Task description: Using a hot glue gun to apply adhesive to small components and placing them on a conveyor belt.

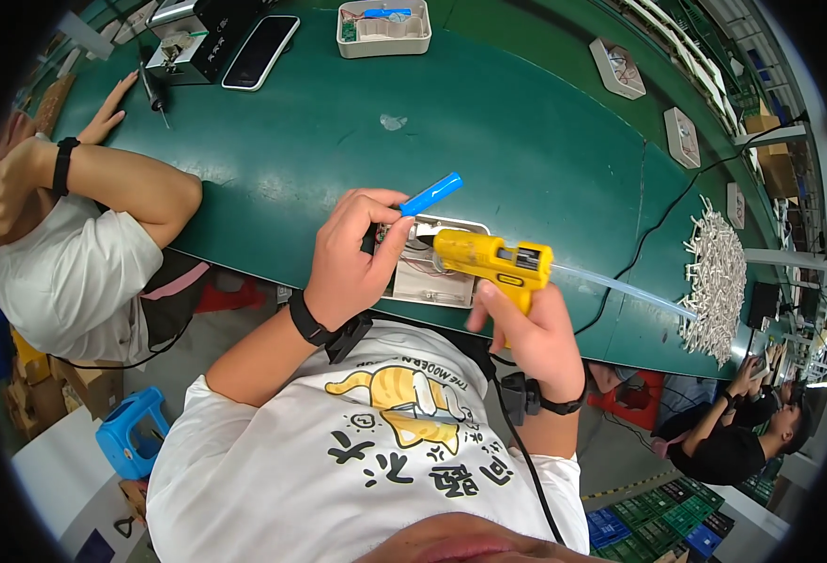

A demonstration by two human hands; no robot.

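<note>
Between the thumb and fingers of my left hand (357,239) is a blue cylindrical battery cell (432,194), tilted up toward the right. My right hand (533,324) is wrapped round the handle of a yellow hot glue gun (493,257). Its dark nozzle points left, over an open white plastic case (437,288) at the table's near edge. Thin wires show inside the case; the gun and my left hand cover part of it. A long clear glue stick (620,285) sticks out from the back of the gun to the right.
A heap of small white parts (717,281) lies at the right. Similar white cases stand farther back, one (385,42) with a blue cell in it. A phone (261,53) lies near a black device (198,42). A black cable (653,235) crosses the table. Another person (85,225) sits at the left.
</note>
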